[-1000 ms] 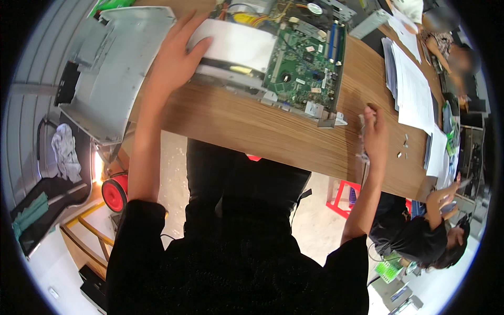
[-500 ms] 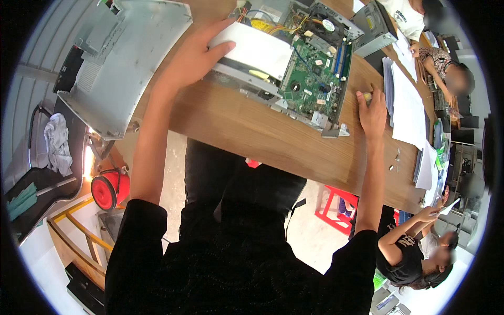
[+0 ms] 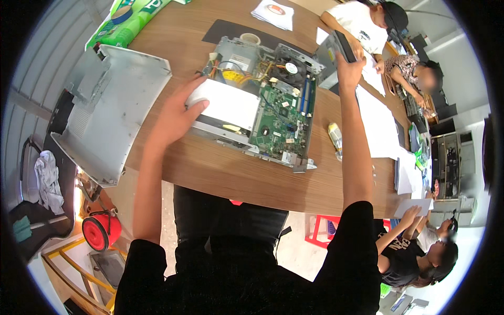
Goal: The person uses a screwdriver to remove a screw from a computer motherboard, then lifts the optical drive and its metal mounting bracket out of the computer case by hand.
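Observation:
An opened desktop computer [image 3: 236, 128] lies on the table in front of me, its green circuit board [image 3: 283, 113], fan [image 3: 294, 68] and coloured cables exposed. Over its left part is a flat white panel [image 3: 231, 102]. My left hand [image 3: 176, 115] rests at that panel's left end, fingers stretched out and thumb on its top. Farther right, my right hand [image 3: 349, 73] closes on the near black edge of a grey metal box [image 3: 328, 60]; some fingertips are hidden. A yellow-and-white cylindrical object [image 3: 335, 137] lies on the table beside my right forearm.
A bent metal cover [image 3: 115, 105] lies at left, partly past the table edge. Behind it is a green package [image 3: 128, 29] with a tape roll. White papers [image 3: 375, 121] lie at right. A co-worker's hand [image 3: 358, 50] is close beyond my right hand. A tape ring [image 3: 250, 39] lies behind the computer.
My right hand has let go of the yellow-and-white object and moved forward to the grey box. My left hand stays at the white panel. The view has shifted, showing more of the far table.

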A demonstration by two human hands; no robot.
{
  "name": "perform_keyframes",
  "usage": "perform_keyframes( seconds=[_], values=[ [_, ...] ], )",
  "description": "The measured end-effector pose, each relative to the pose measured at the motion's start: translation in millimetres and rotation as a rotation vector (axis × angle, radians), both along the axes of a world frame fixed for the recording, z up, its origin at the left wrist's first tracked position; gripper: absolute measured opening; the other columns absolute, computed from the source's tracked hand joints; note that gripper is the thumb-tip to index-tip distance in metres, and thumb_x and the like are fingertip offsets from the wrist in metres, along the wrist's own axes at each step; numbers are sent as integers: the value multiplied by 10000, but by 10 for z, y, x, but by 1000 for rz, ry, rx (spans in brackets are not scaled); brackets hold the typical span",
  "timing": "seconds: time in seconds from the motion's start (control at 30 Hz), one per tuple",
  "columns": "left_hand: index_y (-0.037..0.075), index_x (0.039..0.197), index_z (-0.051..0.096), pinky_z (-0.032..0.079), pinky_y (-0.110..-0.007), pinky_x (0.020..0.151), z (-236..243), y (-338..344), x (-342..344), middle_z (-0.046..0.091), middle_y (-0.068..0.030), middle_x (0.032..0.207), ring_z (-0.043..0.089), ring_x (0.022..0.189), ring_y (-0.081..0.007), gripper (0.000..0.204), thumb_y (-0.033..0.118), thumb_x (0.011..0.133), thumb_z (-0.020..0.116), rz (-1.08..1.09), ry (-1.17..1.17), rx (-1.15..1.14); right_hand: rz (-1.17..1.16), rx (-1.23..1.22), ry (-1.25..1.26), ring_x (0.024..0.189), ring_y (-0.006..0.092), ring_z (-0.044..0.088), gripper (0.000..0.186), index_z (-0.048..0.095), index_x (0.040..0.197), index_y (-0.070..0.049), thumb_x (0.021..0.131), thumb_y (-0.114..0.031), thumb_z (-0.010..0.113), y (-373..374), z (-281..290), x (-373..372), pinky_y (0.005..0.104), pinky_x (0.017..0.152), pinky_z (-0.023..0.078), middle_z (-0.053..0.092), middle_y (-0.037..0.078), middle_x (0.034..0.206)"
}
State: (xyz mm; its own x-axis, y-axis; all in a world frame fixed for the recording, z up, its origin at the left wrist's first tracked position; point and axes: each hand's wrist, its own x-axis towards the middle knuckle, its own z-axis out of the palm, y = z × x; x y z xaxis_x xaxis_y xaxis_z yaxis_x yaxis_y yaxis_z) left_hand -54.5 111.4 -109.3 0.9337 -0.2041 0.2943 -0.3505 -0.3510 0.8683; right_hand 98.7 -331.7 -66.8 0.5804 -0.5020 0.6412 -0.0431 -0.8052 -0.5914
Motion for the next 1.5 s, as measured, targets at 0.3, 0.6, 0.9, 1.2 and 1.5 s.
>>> perform_keyframes(
  seconds=[0.3, 0.6, 0.9, 1.2, 1.5],
  values=[
    [19, 1327, 504, 340, -407, 1078, -182, -188, 92, 445, -240, 1396, 418, 1308, -378, 524, 235, 871, 649, -29, -151, 26, -31, 108, -139, 977, 324, 646, 736, 663, 1142, -15, 634, -528, 804, -1188, -21, 149, 430, 885, 489, 667, 166, 1129],
    [18, 1320, 502, 349, -414, 1065, -98, -120, -28, 454, -234, 1384, 418, 1295, -396, 523, 217, 861, 652, 49, -153, 8, 456, 658, -380, 993, 219, 623, 434, 601, 1182, 22, 815, -153, 752, -725, 994, -900, 338, 851, 522, 631, 137, 1139],
    [36, 1268, 542, 361, -453, 1031, 345, -804, -676, 468, -191, 1349, 423, 1278, -338, 467, 185, 846, 675, 287, -589, 180, 739, 1110, -270, 1155, 219, 566, 398, 561, 1256, -14, 917, -216, 616, -676, 1214, -1925, 374, 1021, 426, 608, 107, 1241],
    [43, 1492, 194, 413, -394, 1041, 431, -1157, -758, 324, -229, 1488, 449, 1310, -307, 879, 91, 804, 739, -331, 114, -495, 972, 1347, -301, 1155, 260, 579, 402, 511, 1267, 53, 974, -220, 536, 572, 1126, -2585, 426, 1035, 423, 598, 162, 1250],
    [94, 1427, 366, 414, -410, 1005, 774, -1001, -505, 314, -138, 1521, 411, 1307, -367, 936, 81, 612, 827, -99, -763, 85, 721, 1529, 15, 1012, 232, 646, 347, 562, 1168, -5, 984, -296, 521, 757, 961, -2501, 398, 951, 488, 667, 128, 1092]
  ],
)
